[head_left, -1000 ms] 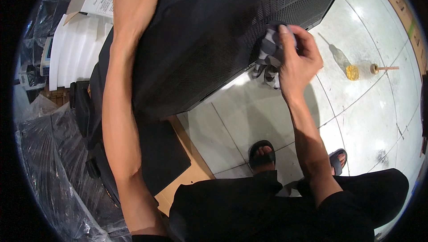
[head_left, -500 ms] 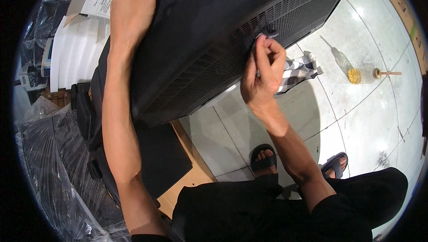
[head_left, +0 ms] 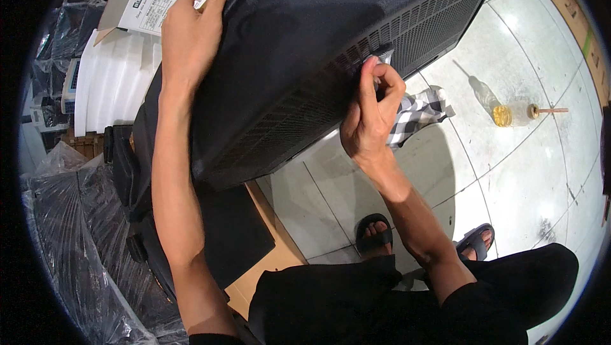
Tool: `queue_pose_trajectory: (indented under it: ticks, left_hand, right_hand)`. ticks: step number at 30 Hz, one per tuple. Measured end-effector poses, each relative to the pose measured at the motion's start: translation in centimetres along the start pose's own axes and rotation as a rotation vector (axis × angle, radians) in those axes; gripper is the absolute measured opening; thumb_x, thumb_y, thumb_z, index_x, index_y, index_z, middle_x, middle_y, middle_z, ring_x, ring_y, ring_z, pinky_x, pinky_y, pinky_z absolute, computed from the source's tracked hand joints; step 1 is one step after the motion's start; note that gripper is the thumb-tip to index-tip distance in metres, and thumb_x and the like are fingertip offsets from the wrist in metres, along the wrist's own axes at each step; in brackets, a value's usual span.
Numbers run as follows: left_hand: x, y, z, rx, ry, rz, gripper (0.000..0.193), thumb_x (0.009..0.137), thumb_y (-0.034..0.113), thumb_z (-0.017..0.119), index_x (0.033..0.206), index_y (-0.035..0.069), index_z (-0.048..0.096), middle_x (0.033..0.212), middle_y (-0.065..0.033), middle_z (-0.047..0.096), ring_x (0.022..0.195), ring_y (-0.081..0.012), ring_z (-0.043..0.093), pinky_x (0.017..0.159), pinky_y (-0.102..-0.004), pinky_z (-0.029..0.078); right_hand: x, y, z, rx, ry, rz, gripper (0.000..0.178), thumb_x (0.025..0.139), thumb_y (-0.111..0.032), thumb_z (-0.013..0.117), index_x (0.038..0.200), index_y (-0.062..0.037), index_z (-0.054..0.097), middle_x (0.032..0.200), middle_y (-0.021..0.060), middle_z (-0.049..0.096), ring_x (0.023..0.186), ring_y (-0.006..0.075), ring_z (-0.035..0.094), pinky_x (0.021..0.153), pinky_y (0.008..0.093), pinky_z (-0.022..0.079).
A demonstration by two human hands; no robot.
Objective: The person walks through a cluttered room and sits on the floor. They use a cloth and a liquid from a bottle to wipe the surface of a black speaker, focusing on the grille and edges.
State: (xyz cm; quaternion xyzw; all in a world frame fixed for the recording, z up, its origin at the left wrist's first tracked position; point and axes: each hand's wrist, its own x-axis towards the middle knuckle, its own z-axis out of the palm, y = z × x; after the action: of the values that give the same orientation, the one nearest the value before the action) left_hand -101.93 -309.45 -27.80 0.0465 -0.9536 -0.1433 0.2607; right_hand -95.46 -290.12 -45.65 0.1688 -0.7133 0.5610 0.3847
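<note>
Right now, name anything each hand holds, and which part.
Right hand: checkered cloth, by its bunched upper part. Left hand: at the black casing; grip unclear.

One bare left hand [head_left: 194, 43] and one bare right hand [head_left: 372, 116] show, along with one large black perforated casing [head_left: 273, 46] and one black-and-white checked cloth [head_left: 418, 114]. There are one clear cylindrical bottle [head_left: 517, 114], one thin brown stick [head_left: 555, 110], two black open-toed sandals [head_left: 378, 238] and one white cardboard box [head_left: 156, 3].

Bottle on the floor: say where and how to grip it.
Grip the bottle around its clear body, probably best coming in level from the near side. It seems to stand upright, yellow liquid at its base, while a stick juts from its mouth and would hinder a grip from above.
</note>
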Motion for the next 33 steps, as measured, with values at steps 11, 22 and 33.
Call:
queue_pose_trajectory:
  ticks: [11,22,33]
  left_hand:
    - [-0.2,1.5,-0.3,-0.021,-0.029,-0.07,0.062,0.094,0.055,0.056,0.122,0.001,0.065,0.114,-0.0265,0.067,0.111,-0.0361,0.065,0.094,-0.0389,0.048]
    - [-0.4,1.6,-0.6,-0.037,-0.031,-0.068,0.059,0.095,0.053,0.055,0.121,0.001,0.065,0.104,-0.0249,0.07,0.107,-0.0358,0.067,0.09,-0.0377,0.05]
    - [-0.6,2.0,-0.5,-0.031,-0.028,-0.072,0.059,0.096,0.051,0.056,0.121,-0.001,0.064,0.108,-0.0239,0.07,0.107,-0.0353,0.067,0.089,-0.0382,0.051]
  right_hand:
    - [-2.7,0.2,0.1,0.009,-0.083,0.01,0.067,0.075,0.025,0.05,0.14,0.0085,0.044,0.123,0.0249,0.046,0.102,0.032,0.052,0.09,0.036,0.046]
    - [-1.6,-0.6,-0.5,-0.03,-0.117,0.068,0.071,0.074,0.023,0.053,0.142,0.0092,0.041,0.124,0.0267,0.046,0.108,0.0347,0.053,0.093,0.0381,0.046]
    - [-2.5,-0.4,-0.6,-0.066,-0.123,0.061,0.074,0.073,0.017,0.059,0.144,0.0061,0.039,0.12,0.0273,0.051,0.106,0.0383,0.053,0.089,0.0433,0.046]
